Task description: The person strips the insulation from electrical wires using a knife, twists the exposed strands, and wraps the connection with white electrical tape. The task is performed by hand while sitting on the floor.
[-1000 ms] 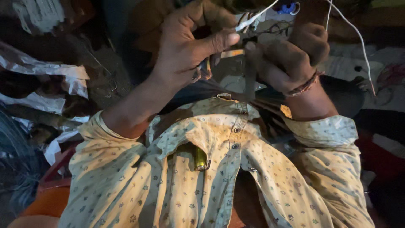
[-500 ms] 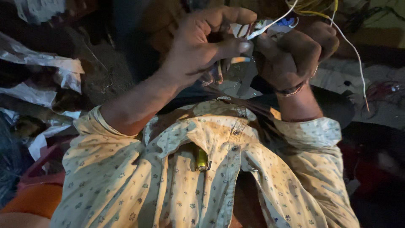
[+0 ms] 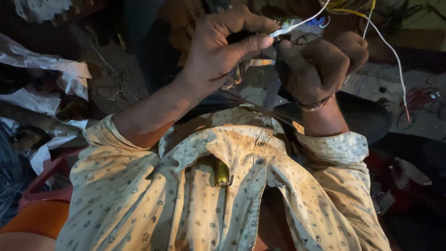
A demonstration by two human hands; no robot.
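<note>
Wire-handling step in hand. Left hand (image 3: 218, 56) pinches the white wire (image 3: 297, 24) between thumb and forefinger; right hand (image 3: 320, 62) is clenched beside it, contents hidden. Next move calls for a steady pinch.

The scene is dim, lit by warm light from the front that falls on the patterned shirt (image 3: 223, 195) and both forearms. The edges sink into deep shadow. The white wire (image 3: 395, 56) glares slightly. Fine detail around the fingers is soft and grainy.
</note>
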